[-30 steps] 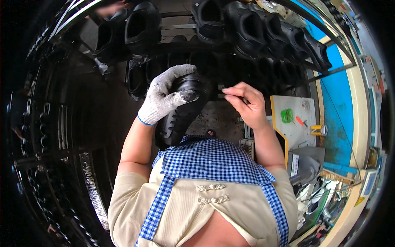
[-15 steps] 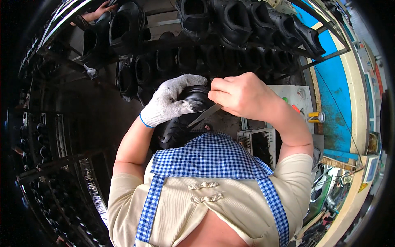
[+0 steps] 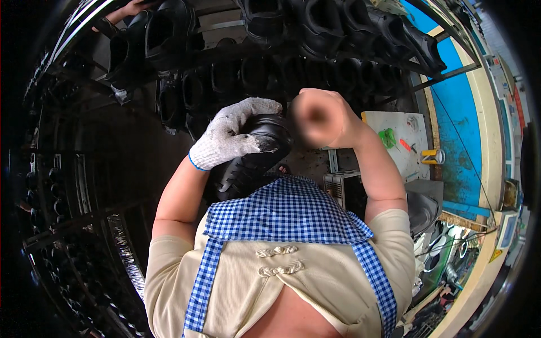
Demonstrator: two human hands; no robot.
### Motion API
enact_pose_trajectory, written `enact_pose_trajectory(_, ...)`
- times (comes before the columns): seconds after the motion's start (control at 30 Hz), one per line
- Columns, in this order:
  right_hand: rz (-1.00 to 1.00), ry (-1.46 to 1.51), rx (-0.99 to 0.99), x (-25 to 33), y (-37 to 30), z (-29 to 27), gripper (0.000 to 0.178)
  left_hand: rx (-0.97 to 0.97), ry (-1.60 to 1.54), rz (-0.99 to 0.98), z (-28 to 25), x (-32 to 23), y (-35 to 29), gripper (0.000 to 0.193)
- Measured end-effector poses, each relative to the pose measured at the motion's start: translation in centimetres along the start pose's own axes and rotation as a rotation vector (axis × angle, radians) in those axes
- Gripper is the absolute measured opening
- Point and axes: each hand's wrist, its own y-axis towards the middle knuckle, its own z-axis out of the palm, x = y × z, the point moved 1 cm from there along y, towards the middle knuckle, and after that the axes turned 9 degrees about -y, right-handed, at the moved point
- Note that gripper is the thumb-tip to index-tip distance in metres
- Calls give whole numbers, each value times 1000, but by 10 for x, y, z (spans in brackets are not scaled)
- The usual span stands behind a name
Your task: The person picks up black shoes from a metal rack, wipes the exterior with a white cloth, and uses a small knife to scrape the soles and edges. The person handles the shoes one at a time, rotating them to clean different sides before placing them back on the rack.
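Observation:
My left hand (image 3: 225,135), in a white knitted glove, grips a black shoe (image 3: 248,169) around its upper end, with the thumb pressed on the near side. The shoe is tilted in front of my apron, its laced part low and to the left. My bare right hand (image 3: 338,121) is raised just right of the shoe and apart from it. A smear covers its fingers, so what they hold, if anything, cannot be seen.
A rack (image 3: 220,56) with rows of black shoes stands ahead. On the right, a white table (image 3: 403,121) bears a green roll (image 3: 387,137), a red-handled tool (image 3: 406,145) and a yellow can (image 3: 432,156). Another person's hand (image 3: 135,8) shows at the upper left.
My right hand has come away from the shoe, slightly up and right. The thin flat blade that it held against the shoe no longer shows. My left hand keeps its grip.

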Motion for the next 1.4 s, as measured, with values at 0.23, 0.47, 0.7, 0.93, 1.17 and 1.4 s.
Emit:
enact_pose_trajectory(0.23,-68,-136,-230,17,-26,18,34,-126,-22,-33,-4,-3,-5,66)
enact_pose_trajectory(0.47,12,-412,-333,26,-33,35,37,-244,-50,49,-9,-2,-8,67)
enact_pose_trajectory(0.7,-3,-481,-288,31,-32,26,39,-300,-120,45,-10,-3,-15,65)
enact_pose_trajectory(0.93,-55,-611,-382,37,-16,36,41,-300,-87,55,-11,-2,-18,64)
enact_pose_trajectory(1.17,183,-183,-380,-16,-43,56,54,-402,-61,178,-28,-3,-20,63)
enact_pose_trajectory(1.4,412,-218,-199,-38,-96,102,87,-804,-582,348,-52,30,-15,70)
